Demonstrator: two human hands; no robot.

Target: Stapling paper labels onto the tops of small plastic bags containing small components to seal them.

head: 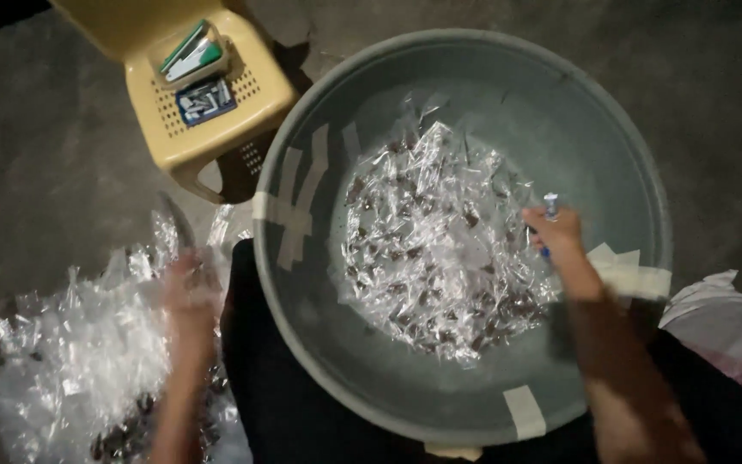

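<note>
While sitting in the middle of the frame, shiny clear little packets (440, 249) filling the big grey tub (611, 146); right hand (560, 236) gripping a small blue thing (550, 206), left hand (189, 288) blurry, grip hard to tell.

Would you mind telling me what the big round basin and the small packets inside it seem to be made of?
The basin looks like moulded plastic, matt grey-green, its rim patched with pale tape strips. The packets look like thin clear plastic film: glossy, crinkled, catching light, with dark contents showing through.
</note>
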